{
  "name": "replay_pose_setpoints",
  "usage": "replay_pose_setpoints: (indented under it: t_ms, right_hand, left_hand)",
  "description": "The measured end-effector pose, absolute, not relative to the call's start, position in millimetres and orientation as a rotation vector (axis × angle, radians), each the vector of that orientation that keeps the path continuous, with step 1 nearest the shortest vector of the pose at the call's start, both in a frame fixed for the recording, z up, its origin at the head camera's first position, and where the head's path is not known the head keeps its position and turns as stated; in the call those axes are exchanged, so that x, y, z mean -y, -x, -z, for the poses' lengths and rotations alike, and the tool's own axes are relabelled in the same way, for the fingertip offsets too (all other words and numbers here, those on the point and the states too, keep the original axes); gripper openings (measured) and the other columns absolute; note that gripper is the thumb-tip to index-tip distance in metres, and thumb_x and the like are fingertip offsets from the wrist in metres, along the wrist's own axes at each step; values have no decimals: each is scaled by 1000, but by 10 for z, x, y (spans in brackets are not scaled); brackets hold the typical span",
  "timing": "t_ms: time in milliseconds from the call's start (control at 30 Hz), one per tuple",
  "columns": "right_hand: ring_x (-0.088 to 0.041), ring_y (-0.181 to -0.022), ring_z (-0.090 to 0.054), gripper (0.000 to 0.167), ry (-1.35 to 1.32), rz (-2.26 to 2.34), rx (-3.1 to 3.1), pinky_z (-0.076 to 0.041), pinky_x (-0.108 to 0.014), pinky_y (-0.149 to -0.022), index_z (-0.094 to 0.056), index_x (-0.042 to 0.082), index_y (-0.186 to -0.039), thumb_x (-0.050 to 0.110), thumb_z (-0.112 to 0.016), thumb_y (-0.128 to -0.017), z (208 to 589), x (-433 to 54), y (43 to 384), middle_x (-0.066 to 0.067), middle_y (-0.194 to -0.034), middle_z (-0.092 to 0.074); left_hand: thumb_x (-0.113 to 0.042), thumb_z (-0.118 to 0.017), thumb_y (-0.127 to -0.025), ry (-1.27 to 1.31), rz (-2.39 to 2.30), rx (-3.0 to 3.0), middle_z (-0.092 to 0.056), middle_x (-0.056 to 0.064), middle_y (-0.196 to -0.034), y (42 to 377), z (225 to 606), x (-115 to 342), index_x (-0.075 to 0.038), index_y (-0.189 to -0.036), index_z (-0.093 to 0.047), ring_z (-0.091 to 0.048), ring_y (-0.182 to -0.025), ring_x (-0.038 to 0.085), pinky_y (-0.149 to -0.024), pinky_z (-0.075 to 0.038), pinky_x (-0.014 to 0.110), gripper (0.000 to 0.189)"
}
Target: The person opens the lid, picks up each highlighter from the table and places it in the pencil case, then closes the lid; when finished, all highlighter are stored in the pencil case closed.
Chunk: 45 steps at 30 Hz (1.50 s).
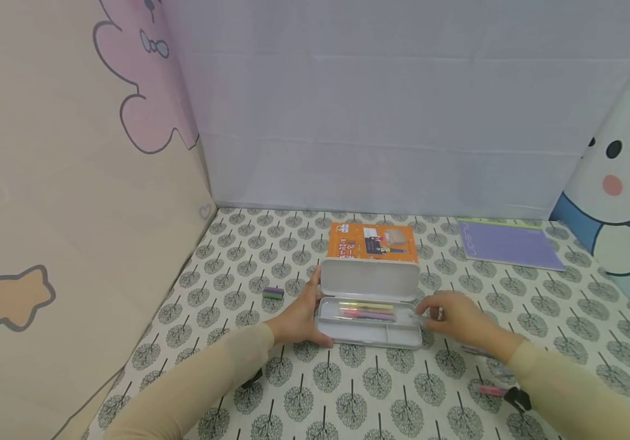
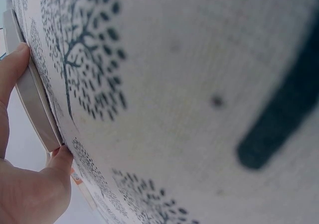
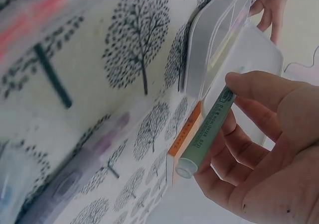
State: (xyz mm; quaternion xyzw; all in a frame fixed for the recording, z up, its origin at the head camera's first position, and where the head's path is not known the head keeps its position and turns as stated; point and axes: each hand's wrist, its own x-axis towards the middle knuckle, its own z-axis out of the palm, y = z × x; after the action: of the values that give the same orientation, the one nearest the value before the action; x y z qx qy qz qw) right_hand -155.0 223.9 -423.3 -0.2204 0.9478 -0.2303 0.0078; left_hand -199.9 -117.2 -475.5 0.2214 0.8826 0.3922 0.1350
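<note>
A white pencil case point(image 1: 350, 333) lies with its lid point(image 1: 369, 278) raised at the back. Several yellow, pink and purple pens point(image 1: 366, 313) lie side by side in its rear compartment; the front compartments look bare. My left hand point(image 1: 299, 315) grips the case's left end, thumb at the front corner and fingers toward the hinge. Just beyond the right end, my right hand point(image 1: 460, 318) pinches a green highlighter point(image 3: 209, 129) between thumb and fingers. One end of it points toward the case, and the fingers partly cover it.
Behind the lid sits an orange printed box or book point(image 1: 372, 241). A purple notebook point(image 1: 512, 244) is at the back right. Left of the case stands a small green and purple item point(image 1: 273, 293). A pink pen point(image 1: 492, 390) and a purple pen point(image 3: 75, 169) lie near my right forearm.
</note>
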Motion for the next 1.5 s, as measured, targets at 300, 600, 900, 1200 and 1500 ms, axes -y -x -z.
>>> replay_pose_setpoints:
  t_ms: [300,600,900,1200,1500]
  right_hand:
    - [-3,-61,-43,20,769,678,-2959,-40,-18,-53,-72,19,-92,8,-77,-75,4279,-1904,1624,9,-72,-53]
    - [-5,-66,-46,17,787,687,-2937,-42,-18,-58,-72,19,-92,10,-75,-77,4342,-1596,1716,9,-74,-54]
    - [-7,-67,-50,15,930,664,-2963,-43,-18,-59,-72,17,-92,11,-74,-78,4346,-1316,1824,5,-76,-60]
    - [-9,-71,-53,17,903,693,-2938,-46,-23,-65,-72,16,-95,16,-77,-79,4378,-1163,1873,2,-82,-62]
    - [-14,-83,-59,22,888,728,-2934,-52,-33,-77,-71,17,-99,19,-78,-78,4373,-1254,1864,1,-91,-63]
  left_hand:
    - [-32,-97,-47,-645,-1145,-2548,-11,13,-160,2000,4778,1163,-28,-151,25,-45,-134,25,-119,-26,39,160]
    - [-32,-97,-46,-665,-1155,-2545,-15,15,-158,1994,4794,1166,-34,-149,27,-45,-134,25,-120,-25,40,161]
    - [-31,-97,-47,-661,-1160,-2542,-14,14,-159,2005,4790,1183,-27,-151,25,-47,-132,25,-117,-31,40,160]
    - [-31,-97,-49,-677,-1146,-2535,-12,13,-160,2011,4790,1178,-28,-150,27,-47,-132,25,-117,-32,37,160]
    - [-30,-97,-47,-666,-1153,-2544,-23,14,-156,2011,4788,1182,-27,-150,26,-48,-131,23,-117,-31,39,161]
